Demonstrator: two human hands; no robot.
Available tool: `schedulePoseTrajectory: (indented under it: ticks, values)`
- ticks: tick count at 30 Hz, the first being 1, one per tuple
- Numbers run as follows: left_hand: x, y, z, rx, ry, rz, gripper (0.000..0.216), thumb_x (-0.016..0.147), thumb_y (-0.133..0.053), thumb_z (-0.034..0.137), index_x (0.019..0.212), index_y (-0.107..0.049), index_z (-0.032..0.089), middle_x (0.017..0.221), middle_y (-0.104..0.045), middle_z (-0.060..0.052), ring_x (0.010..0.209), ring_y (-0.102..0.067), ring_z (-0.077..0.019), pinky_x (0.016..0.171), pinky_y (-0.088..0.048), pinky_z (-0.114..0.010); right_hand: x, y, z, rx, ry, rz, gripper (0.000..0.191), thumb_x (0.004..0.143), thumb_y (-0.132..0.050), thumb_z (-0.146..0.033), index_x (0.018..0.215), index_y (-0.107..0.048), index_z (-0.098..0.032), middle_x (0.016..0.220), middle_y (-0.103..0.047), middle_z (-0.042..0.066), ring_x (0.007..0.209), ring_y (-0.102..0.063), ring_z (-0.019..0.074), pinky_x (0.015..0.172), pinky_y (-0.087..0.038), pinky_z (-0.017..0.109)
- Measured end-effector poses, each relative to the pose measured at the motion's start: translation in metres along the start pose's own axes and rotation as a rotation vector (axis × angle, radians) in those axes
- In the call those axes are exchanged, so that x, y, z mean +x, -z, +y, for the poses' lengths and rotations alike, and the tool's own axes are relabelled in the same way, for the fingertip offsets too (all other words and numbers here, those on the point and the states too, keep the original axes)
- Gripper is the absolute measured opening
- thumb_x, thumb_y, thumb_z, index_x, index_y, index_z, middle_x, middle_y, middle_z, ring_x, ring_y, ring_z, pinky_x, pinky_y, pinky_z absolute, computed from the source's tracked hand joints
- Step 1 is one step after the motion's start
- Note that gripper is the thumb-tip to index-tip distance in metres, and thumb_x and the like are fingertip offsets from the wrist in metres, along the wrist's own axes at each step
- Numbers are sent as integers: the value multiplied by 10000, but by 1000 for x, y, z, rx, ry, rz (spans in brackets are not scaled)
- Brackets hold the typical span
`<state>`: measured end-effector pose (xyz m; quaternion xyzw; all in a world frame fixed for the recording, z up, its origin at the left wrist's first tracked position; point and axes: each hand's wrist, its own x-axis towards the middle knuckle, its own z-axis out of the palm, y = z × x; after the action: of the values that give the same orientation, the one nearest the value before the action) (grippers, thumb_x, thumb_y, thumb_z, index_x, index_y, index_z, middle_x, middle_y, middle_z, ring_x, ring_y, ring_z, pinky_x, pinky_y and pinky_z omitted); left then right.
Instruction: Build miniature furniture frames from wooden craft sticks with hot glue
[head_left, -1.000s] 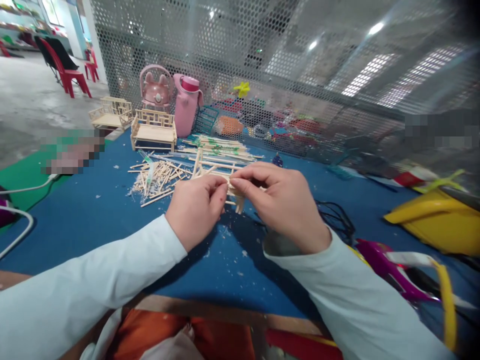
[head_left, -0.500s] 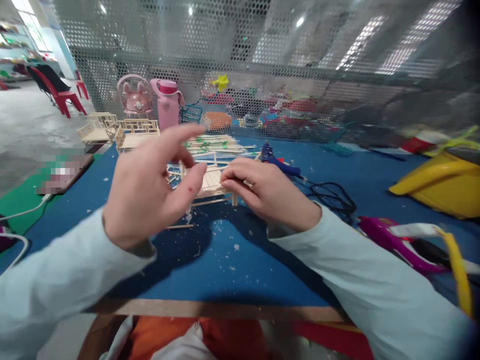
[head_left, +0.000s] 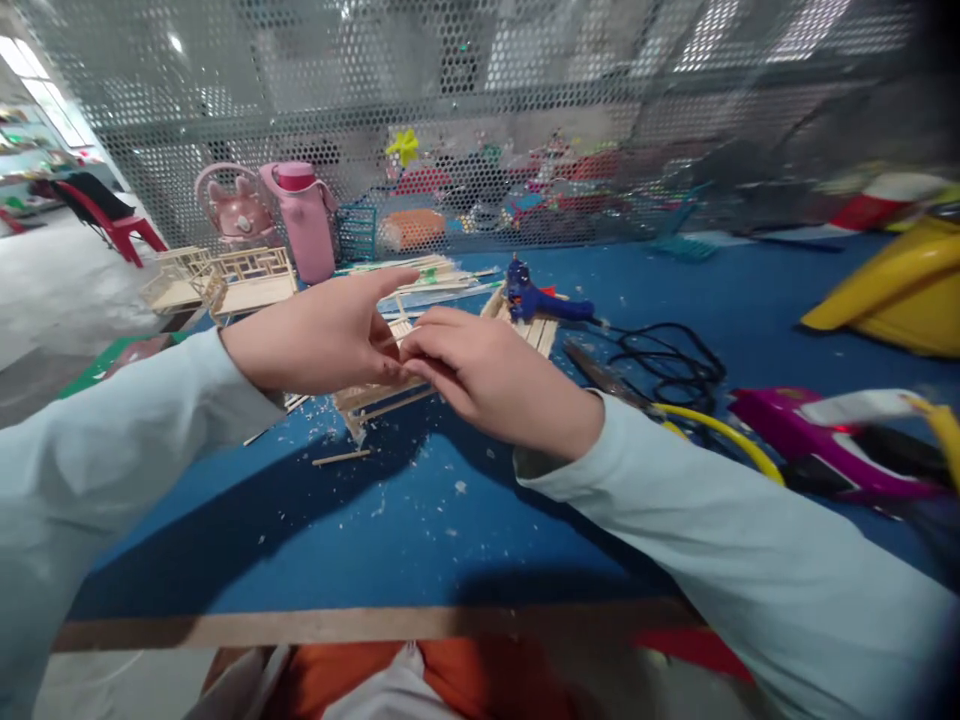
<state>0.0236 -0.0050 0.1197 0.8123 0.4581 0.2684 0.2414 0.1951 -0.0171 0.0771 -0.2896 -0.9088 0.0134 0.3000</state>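
A small model made of pale wooden sticks (head_left: 354,402) stands on the blue table below my hands, partly hidden by them. My right hand (head_left: 491,385) is closed, thumb and fingertips pinched over the model on a thin wooden stick (head_left: 391,342). From the other side my left hand (head_left: 319,335) meets it; the thumb and a bent finger close on the same stick, while the index finger stretches out. The stick's ends are hidden by the fingers. Past my right hand lies a blue glue gun (head_left: 544,300), resting by a slatted wooden piece (head_left: 541,336).
Two finished-looking stick models (head_left: 251,290) stand at the back left near a pink bottle (head_left: 304,225). Loose sticks (head_left: 442,277) lie behind my hands. Scissors (head_left: 596,368), a black cord (head_left: 667,370), a purple tool (head_left: 795,430) and a yellow scoop-like object (head_left: 892,295) occupy the right.
My left hand has come down and right, its thumb and finger closing beside my right fingertips. The view has shifted, showing more of the right side of the table.
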Motion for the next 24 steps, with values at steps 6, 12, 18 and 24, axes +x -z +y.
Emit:
schedulePoseTrajectory:
  ticks: [6, 12, 18, 24]
  values:
    - [1, -8, 5, 114, -64, 20, 597, 541, -745, 71, 1115, -626, 180, 513, -592, 70, 670, -677, -202, 633, -453, -215, -9, -8, 3, 80, -69, 119, 136, 852, -508, -157, 778, -622, -143, 788, -641, 65, 763, -555, 162, 705, -421, 283]
    - [2, -3, 3, 153, -112, -35, 746, 522, -761, 85, 1229, -551, 194, 587, -632, 52, 624, -663, -182, 587, -458, -215, -4, -7, 6, 395, -239, 214, 118, 826, -546, -201, 750, -625, -160, 727, -630, 9, 681, -542, 118, 653, -425, 256]
    - [-13, 3, -10, -40, -155, -17, 559, 646, -706, 196, 1181, -543, 217, 663, -649, 16, 532, -632, -134, 465, -459, -194, 4, 9, -4, 733, -311, 202, 108, 824, -561, -252, 790, -607, -160, 765, -641, -2, 682, -559, 100, 619, -446, 226]
    - [-32, -34, -33, -287, -240, 215, 582, 720, -683, 191, 1250, -444, 207, 785, -671, -9, 704, -651, -140, 655, -528, -249, 8, 11, -15, 636, -219, 175, 99, 834, -539, -168, 773, -611, -139, 747, -642, 17, 693, -575, 108, 637, -459, 236]
